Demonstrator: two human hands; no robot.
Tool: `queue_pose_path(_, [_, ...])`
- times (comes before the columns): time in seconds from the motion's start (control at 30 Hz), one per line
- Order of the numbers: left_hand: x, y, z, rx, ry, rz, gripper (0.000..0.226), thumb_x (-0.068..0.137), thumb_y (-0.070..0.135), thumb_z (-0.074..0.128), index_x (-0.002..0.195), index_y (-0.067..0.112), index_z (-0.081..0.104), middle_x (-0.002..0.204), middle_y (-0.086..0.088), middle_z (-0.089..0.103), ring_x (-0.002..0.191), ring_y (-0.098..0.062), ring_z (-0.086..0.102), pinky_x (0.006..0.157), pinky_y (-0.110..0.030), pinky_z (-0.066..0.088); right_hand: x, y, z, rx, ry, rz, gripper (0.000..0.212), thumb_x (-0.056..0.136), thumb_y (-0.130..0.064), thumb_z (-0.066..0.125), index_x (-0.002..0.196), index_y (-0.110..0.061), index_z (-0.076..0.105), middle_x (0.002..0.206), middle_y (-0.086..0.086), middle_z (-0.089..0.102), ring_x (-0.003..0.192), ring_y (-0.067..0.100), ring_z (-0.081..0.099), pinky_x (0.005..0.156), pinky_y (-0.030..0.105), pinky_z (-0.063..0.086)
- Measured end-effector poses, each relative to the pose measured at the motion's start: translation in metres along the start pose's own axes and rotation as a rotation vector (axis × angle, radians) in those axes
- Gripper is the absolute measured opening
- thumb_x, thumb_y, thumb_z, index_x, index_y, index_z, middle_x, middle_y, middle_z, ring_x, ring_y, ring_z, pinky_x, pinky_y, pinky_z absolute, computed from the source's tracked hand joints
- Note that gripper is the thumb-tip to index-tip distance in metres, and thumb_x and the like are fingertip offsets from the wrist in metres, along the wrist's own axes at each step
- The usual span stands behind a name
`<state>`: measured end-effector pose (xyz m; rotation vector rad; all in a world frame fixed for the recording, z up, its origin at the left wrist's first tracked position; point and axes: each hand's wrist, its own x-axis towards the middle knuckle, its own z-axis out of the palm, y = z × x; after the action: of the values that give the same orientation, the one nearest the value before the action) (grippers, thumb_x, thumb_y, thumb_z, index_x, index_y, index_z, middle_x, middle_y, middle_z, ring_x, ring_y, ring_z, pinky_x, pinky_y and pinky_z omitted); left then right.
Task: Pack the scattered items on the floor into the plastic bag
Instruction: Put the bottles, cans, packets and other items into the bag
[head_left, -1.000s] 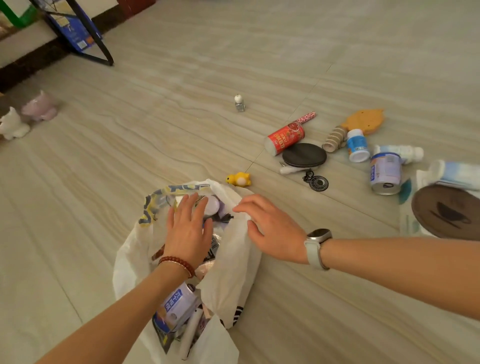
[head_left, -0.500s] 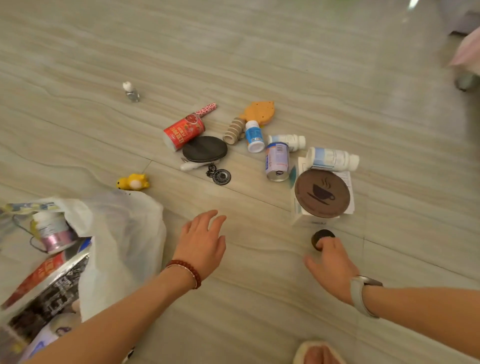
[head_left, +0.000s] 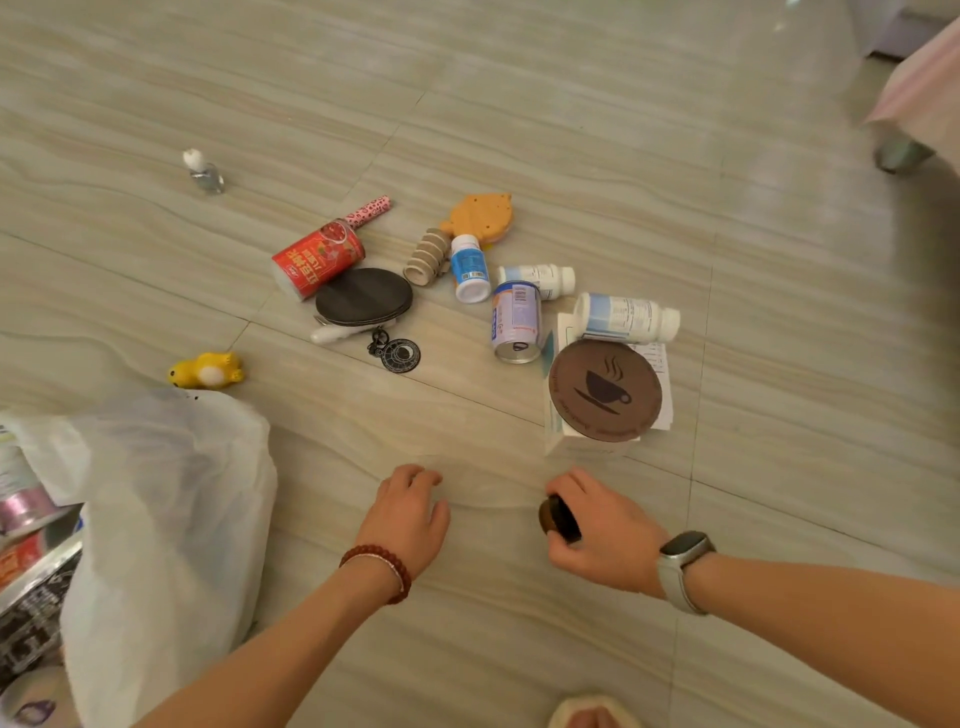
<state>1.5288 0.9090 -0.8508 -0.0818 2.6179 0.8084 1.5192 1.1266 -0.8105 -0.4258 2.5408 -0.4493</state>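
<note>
My right hand is closed around a small dark round jar, lifted just off the floor below the white box. My left hand rests on the floor with fingers curled and holds nothing. The white plastic bag lies open at the left, with several packets and a tape roll inside. Scattered beyond the hands: a red can, a black round pouch, a blue-white can, white bottles, a brown coffee coaster on a white box, and a yellow duck toy.
A small glass bottle stands alone far left. An orange biscuit-shaped toy, a beige hair clip, a pink leopard tube and a black round pendant lie among the items. A furniture leg stands top right. A slipper toe shows at the bottom.
Both hands left the bag and the view swung right. My right hand reached the small dark jar by the white box and has closed on it; my left hand's fingers curled.
</note>
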Motion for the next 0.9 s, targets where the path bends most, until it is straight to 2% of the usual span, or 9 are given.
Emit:
queue_pose_path(0.07, [0.012,0.013,-0.004,-0.108,0.022,-0.019,0.034,0.092,0.02,0.044,0.124,0.008,0.049,0.13,-0.01,0.046,0.115,-0.023,0.05,0.096,-0.028,0.039,-0.003,0.006,-0.018,-0.008,0.049,-0.128,0.045,0.078,-0.04,0.046,0.117,-0.018,0.045,0.107,-0.004,0.045,0.085,0.019,0.051,0.074,0.032,0.05])
queue_pose_path(0.13, [0.028,0.035,-0.005,-0.249,0.011,-0.07,0.029,0.091,0.017,0.045,0.117,0.008,0.055,0.119,-0.01,0.056,0.104,-0.025,0.057,0.089,-0.028,0.042,0.0,0.012,-0.034,0.159,0.233,-0.127,0.047,0.073,-0.042,0.043,0.113,-0.016,0.047,0.102,-0.006,0.042,0.086,0.019,0.051,0.074,0.03,0.05])
queue_pose_path(0.27, [0.059,0.077,-0.001,-0.587,-0.083,-0.208,0.023,0.091,0.017,0.044,0.102,0.009,0.062,0.09,-0.007,0.064,0.09,-0.027,0.064,0.084,-0.034,0.048,0.024,0.025,-0.061,0.469,0.65,0.035,0.045,0.072,-0.038,0.043,0.108,-0.011,0.048,0.102,-0.001,0.047,0.089,0.013,0.047,0.073,0.01,0.037])
queue_pose_path(0.4, [0.077,0.112,0.01,-0.584,-0.082,-0.183,0.033,0.087,0.038,0.052,0.102,0.01,0.061,0.1,-0.009,0.065,0.096,-0.028,0.062,0.087,-0.037,0.05,0.038,0.04,-0.075,0.676,0.845,0.22,0.026,0.074,-0.028,0.043,0.099,-0.019,0.046,0.098,0.003,0.051,0.085,0.017,0.048,0.067,0.016,0.037])
queue_pose_path(0.5, [0.085,0.131,0.013,-0.536,-0.034,-0.166,0.033,0.081,0.04,0.061,0.091,0.01,0.052,0.087,-0.005,0.057,0.083,-0.022,0.053,0.072,-0.028,0.04,0.033,0.049,-0.071,0.621,0.824,0.214,0.023,0.074,-0.028,0.044,0.096,-0.023,0.044,0.097,0.003,0.052,0.084,0.018,0.049,0.071,0.022,0.037])
queue_pose_path(0.57, [0.089,0.134,0.012,-0.512,-0.005,-0.154,0.028,0.081,0.034,0.063,0.087,0.011,0.049,0.083,-0.003,0.053,0.08,-0.021,0.049,0.07,-0.027,0.038,0.029,0.05,-0.068,0.568,0.771,0.186,0.022,0.074,-0.027,0.045,0.097,-0.024,0.045,0.097,0.0,0.051,0.085,0.016,0.049,0.073,0.023,0.037])
queue_pose_path(0.7, [0.09,0.122,0.007,-0.509,-0.021,-0.116,0.029,0.085,0.027,0.058,0.064,0.017,0.041,0.065,0.0,0.047,0.074,-0.024,0.051,0.066,-0.029,0.039,0.03,0.045,-0.069,0.515,0.737,0.137,0.025,0.075,-0.028,0.046,0.099,-0.022,0.047,0.099,-0.001,0.052,0.082,0.008,0.048,0.07,0.013,0.036])
queue_pose_path(0.77, [0.085,0.115,-0.002,-0.568,-0.068,-0.099,0.028,0.086,0.022,0.057,0.063,0.019,0.042,0.064,0.0,0.049,0.065,-0.023,0.053,0.062,-0.029,0.043,0.034,0.038,-0.071,0.501,0.722,0.11,0.027,0.075,-0.028,0.045,0.101,-0.019,0.049,0.097,0.0,0.052,0.08,0.003,0.049,0.068,0.01,0.036])
queue_pose_path(0.9, [0.064,0.097,-0.036,-0.641,-0.195,-0.068,0.017,0.09,0.014,0.05,0.074,0.02,0.048,0.076,-0.002,0.057,0.06,-0.014,0.055,0.058,-0.024,0.046,0.043,0.014,-0.072,0.487,0.682,0.031,0.032,0.077,-0.026,0.046,0.105,-0.011,0.051,0.096,0.001,0.052,0.084,0.015,0.05,0.074,0.019,0.04])
